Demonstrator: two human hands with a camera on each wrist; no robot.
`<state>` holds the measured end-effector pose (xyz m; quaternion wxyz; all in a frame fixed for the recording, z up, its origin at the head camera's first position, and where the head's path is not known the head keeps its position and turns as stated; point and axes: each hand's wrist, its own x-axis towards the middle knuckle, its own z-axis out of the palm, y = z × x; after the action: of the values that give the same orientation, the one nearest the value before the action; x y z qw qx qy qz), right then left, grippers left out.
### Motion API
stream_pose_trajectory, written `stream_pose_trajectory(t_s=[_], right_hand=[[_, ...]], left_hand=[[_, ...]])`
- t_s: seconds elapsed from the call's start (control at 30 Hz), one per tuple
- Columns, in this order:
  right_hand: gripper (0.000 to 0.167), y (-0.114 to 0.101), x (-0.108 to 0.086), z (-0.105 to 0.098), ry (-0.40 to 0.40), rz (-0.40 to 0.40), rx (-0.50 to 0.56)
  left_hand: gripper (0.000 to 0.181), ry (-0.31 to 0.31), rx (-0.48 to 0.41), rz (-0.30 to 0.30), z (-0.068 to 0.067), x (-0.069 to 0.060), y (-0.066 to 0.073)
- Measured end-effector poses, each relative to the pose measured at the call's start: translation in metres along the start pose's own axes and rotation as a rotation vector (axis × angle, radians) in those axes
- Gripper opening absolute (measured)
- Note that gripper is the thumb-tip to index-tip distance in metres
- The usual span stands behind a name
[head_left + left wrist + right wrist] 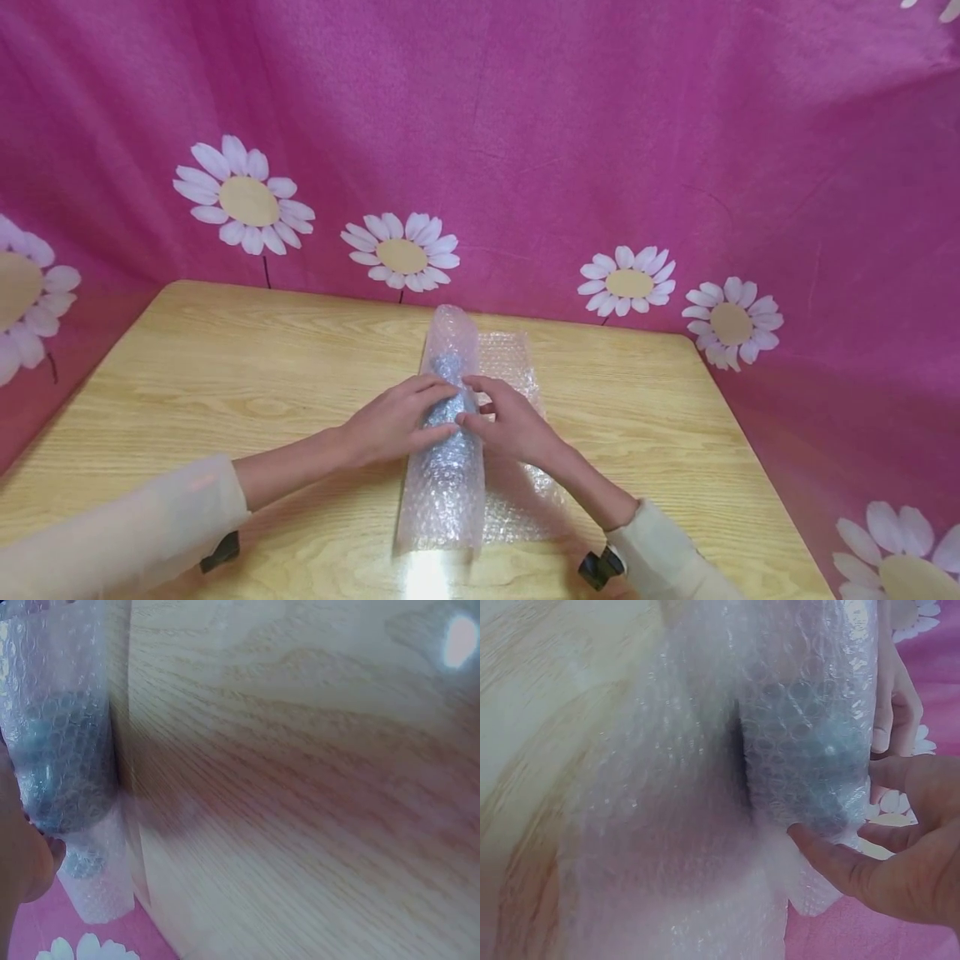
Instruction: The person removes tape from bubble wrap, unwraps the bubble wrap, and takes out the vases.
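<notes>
A long roll of bubble wrap (448, 492) lies on the wooden table, pointing away from me. Inside it shows a greyish-blue object (64, 765), wider near the middle and narrower toward the far end; the layers blur its kind. My left hand (396, 417) holds the roll from the left, thumb and fingers over its top. From the right, my right hand (517, 422) grips the same roll with bent fingers and thumb, seen close in the right wrist view at the wrapped object's side. A flat loose length of the bubble wrap (660, 825) spreads on the table right of the roll.
The light wooden table (645, 433) reaches back to a pink curtain (525, 150) printed with white daisies, which also hangs at both sides. The roll's far end comes close to the table's back edge. Light glares off the tabletop at the front.
</notes>
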<state>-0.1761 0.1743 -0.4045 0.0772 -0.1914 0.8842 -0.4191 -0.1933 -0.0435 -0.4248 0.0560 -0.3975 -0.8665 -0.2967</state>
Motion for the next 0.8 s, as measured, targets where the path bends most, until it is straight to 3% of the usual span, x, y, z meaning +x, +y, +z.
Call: stream_pose_trajectory(t_s=[0.17, 0.47, 0.8], right_hand=[[0.051, 0.0036, -0.0021, -0.0006, 0.01, -0.004, 0.007], [0.057, 0.0083, -0.0075, -0.0003, -0.04, 0.109, 0.02], [0.055, 0.0057, -0.0064, 0.0003, -0.049, 0.08, 0.022]], left_hand=[[0.053, -0.007, 0.019, 0.007, 0.0004, 0.0013, -0.0011], [0.053, 0.015, 0.05, 0.033, -0.001, 0.0001, -0.0041], [0.055, -0.003, 0.028, -0.013, -0.0036, -0.0038, -0.0031]])
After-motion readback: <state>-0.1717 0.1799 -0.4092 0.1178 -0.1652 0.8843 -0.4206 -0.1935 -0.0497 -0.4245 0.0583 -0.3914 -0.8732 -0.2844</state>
